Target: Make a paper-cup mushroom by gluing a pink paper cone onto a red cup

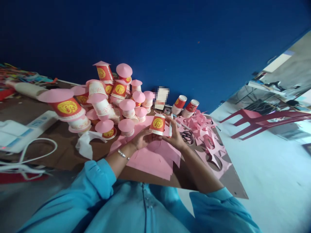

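Observation:
A red and white paper cup (158,124) with a gold emblem is held over pink paper sheets (155,160) at the middle of the table. My left hand (143,138) grips its lower left side. At its right side is my right hand (175,134), with fingers bent round the cup and a slim white tube (170,127) upright between them. Several cups with pink cone tops, such as one red cup (66,106), stand grouped at the left, some stacked. Part of the fingers behind the cup is hidden.
Pink paper scraps (206,129) and dark-handled scissors (187,137) lie right of my hands. Two cup stacks (179,105) stand near the blue wall (155,38). A white tissue (86,144), power strip (36,124) and cables are at the left. A red chair (255,119) stands beyond the table (235,183).

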A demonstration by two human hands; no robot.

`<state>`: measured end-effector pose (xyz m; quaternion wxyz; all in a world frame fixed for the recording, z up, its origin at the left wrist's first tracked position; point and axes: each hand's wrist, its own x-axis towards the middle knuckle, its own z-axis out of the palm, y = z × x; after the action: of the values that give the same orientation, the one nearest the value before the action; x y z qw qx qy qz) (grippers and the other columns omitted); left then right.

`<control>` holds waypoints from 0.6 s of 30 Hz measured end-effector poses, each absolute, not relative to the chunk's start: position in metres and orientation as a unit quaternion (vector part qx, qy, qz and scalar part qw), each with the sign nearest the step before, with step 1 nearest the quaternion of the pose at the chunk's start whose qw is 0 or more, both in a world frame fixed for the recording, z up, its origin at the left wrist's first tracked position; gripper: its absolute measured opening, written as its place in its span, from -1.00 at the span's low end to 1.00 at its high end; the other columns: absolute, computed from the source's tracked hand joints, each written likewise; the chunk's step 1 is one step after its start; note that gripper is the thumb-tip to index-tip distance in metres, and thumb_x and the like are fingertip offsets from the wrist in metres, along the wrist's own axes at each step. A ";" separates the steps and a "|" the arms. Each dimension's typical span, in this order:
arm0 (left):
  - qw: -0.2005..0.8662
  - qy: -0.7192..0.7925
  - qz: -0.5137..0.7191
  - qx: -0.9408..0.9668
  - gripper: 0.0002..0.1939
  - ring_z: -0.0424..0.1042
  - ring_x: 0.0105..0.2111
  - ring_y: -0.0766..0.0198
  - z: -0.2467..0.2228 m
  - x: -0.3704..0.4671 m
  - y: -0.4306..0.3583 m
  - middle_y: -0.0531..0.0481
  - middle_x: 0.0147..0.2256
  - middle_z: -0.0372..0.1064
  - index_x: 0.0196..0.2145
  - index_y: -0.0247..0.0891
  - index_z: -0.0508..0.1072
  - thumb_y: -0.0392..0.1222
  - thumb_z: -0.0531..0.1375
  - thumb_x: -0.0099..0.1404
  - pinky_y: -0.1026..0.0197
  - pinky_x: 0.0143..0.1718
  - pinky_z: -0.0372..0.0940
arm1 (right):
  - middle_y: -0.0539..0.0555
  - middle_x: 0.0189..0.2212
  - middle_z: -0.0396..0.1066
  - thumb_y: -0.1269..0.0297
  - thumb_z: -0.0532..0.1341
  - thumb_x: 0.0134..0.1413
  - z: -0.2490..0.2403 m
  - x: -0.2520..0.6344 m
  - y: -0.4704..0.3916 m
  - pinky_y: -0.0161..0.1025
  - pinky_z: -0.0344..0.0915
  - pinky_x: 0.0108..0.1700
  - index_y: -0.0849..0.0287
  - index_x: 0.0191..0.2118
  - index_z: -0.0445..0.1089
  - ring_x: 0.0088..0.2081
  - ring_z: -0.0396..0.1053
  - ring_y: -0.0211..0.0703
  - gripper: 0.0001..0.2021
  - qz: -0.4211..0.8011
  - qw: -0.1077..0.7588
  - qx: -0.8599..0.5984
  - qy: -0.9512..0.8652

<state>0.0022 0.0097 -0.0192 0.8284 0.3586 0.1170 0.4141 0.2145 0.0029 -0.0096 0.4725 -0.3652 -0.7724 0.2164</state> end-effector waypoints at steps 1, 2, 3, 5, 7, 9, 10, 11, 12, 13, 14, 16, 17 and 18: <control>0.825 0.114 0.413 0.368 -0.54 0.63 -0.19 0.04 -0.019 0.002 0.010 -0.26 -0.12 0.62 0.01 -0.35 0.53 -0.04 0.39 0.23 0.01 -0.06 0.49 | 0.35 0.42 0.12 -0.15 0.42 0.09 -0.011 0.215 0.004 0.27 0.28 0.35 0.01 0.42 0.03 0.41 0.18 0.22 -0.09 0.212 0.473 -0.367 -0.773; 0.820 0.115 0.411 0.380 -0.51 0.62 -0.16 0.03 -0.019 0.002 0.009 -0.26 -0.10 0.62 0.03 -0.34 0.52 -0.03 0.40 0.22 0.00 -0.05 0.48 | 0.35 0.40 0.14 -0.13 0.43 0.09 -0.012 0.215 0.003 0.26 0.30 0.34 0.02 0.40 0.05 0.40 0.20 0.22 -0.11 0.202 0.472 -0.372 -0.774; 0.814 0.119 0.410 0.394 -0.47 0.62 -0.12 0.01 -0.018 0.002 0.009 -0.26 -0.08 0.61 0.06 -0.33 0.51 0.00 0.40 0.22 -0.02 -0.02 0.47 | 0.35 0.39 0.17 -0.11 0.44 0.09 -0.011 0.215 0.002 0.26 0.30 0.34 0.02 0.39 0.06 0.39 0.22 0.22 -0.12 0.188 0.470 -0.376 -0.776; 0.794 0.135 0.407 0.430 -0.41 0.59 -0.03 -0.04 -0.015 0.002 0.009 -0.26 -0.04 0.60 0.12 -0.30 0.48 0.03 0.41 0.22 -0.05 0.05 0.44 | 0.36 0.36 0.22 -0.08 0.45 0.08 -0.009 0.216 -0.001 0.27 0.28 0.35 0.04 0.38 0.06 0.38 0.23 0.23 -0.12 0.156 0.463 -0.383 -0.784; 0.768 0.160 0.408 0.466 -0.37 0.55 0.05 -0.06 -0.010 0.003 0.009 -0.24 -0.01 0.59 0.17 -0.28 0.46 -0.01 0.43 0.20 -0.06 0.13 0.38 | 0.36 0.34 0.25 -0.07 0.44 0.09 -0.007 0.218 -0.004 0.28 0.26 0.35 0.05 0.39 0.05 0.38 0.23 0.24 -0.13 0.129 0.456 -0.383 -0.793; 0.750 0.178 0.403 0.493 -0.34 0.53 0.10 -0.07 -0.005 0.004 0.009 -0.23 0.00 0.59 0.19 -0.28 0.45 -0.08 0.45 0.17 -0.07 0.19 0.33 | 0.36 0.34 0.26 -0.09 0.43 0.10 -0.007 0.220 -0.005 0.27 0.26 0.36 0.06 0.39 0.05 0.38 0.24 0.24 -0.13 0.114 0.460 -0.381 -0.794; 0.745 0.182 0.399 0.503 -0.33 0.51 0.11 -0.08 -0.002 0.004 0.010 -0.24 0.01 0.58 0.20 -0.29 0.44 -0.11 0.45 0.16 -0.07 0.21 0.31 | 0.36 0.34 0.26 -0.10 0.43 0.10 -0.008 0.221 -0.005 0.27 0.27 0.36 0.07 0.39 0.06 0.38 0.24 0.24 -0.13 0.114 0.467 -0.379 -0.791; 0.743 0.185 0.392 0.510 -0.32 0.51 0.12 -0.10 0.000 0.004 0.011 -0.25 0.02 0.58 0.21 -0.30 0.43 -0.13 0.45 0.16 -0.08 0.21 0.31 | 0.37 0.34 0.25 -0.10 0.43 0.10 -0.009 0.222 -0.005 0.26 0.27 0.35 0.08 0.39 0.06 0.37 0.25 0.24 -0.13 0.118 0.475 -0.376 -0.787; 0.742 0.187 0.384 0.516 -0.31 0.50 0.13 -0.11 0.002 0.004 0.012 -0.27 0.02 0.58 0.22 -0.32 0.42 -0.15 0.45 0.17 -0.10 0.21 0.30 | 0.37 0.35 0.25 -0.10 0.44 0.09 -0.012 0.223 -0.004 0.26 0.28 0.35 0.08 0.39 0.07 0.37 0.25 0.24 -0.12 0.124 0.484 -0.372 -0.782; 0.742 0.190 0.374 0.523 -0.31 0.49 0.14 -0.13 0.003 0.004 0.013 -0.28 0.03 0.57 0.23 -0.33 0.40 -0.17 0.44 0.17 -0.11 0.21 0.30 | 0.36 0.35 0.24 -0.09 0.45 0.07 -0.014 0.224 -0.003 0.26 0.29 0.35 0.07 0.39 0.07 0.38 0.24 0.24 -0.11 0.130 0.490 -0.370 -0.778; 0.741 0.194 0.363 0.531 -0.31 0.48 0.15 -0.14 0.005 0.003 0.014 -0.28 0.03 0.57 0.24 -0.33 0.39 -0.18 0.43 0.18 -0.13 0.22 0.30 | 0.36 0.36 0.24 -0.08 0.46 0.07 -0.016 0.226 -0.002 0.25 0.29 0.34 0.06 0.40 0.07 0.38 0.24 0.24 -0.11 0.135 0.493 -0.369 -0.776; 0.735 0.206 0.338 0.551 -0.32 0.47 0.17 -0.14 0.007 0.001 0.015 -0.28 0.05 0.56 0.25 -0.32 0.38 -0.21 0.41 0.20 -0.15 0.23 0.29 | 0.35 0.36 0.24 -0.04 0.46 0.07 -0.019 0.228 -0.002 0.27 0.28 0.35 0.05 0.41 0.06 0.38 0.24 0.24 -0.10 0.132 0.488 -0.367 -0.781; 0.731 0.211 0.326 0.561 -0.32 0.46 0.18 -0.14 0.009 0.000 0.015 -0.27 0.06 0.55 0.25 -0.30 0.39 -0.21 0.41 0.20 -0.15 0.23 0.29 | 0.35 0.36 0.24 -0.02 0.46 0.08 -0.020 0.229 -0.002 0.28 0.27 0.35 0.04 0.42 0.04 0.38 0.24 0.25 -0.10 0.127 0.482 -0.365 -0.786; 0.727 0.215 0.318 0.570 -0.33 0.45 0.18 -0.13 0.010 0.000 0.015 -0.26 0.08 0.54 0.25 -0.28 0.39 -0.22 0.42 0.20 -0.14 0.22 0.30 | 0.35 0.37 0.23 0.00 0.46 0.09 -0.020 0.230 -0.003 0.28 0.27 0.35 0.03 0.43 0.03 0.38 0.24 0.25 -0.09 0.122 0.476 -0.362 -0.792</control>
<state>-0.0005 0.0155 0.0103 0.7267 0.5697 0.2155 0.3178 0.2299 -0.0028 -0.0200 0.4760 -0.3616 -0.7923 0.1223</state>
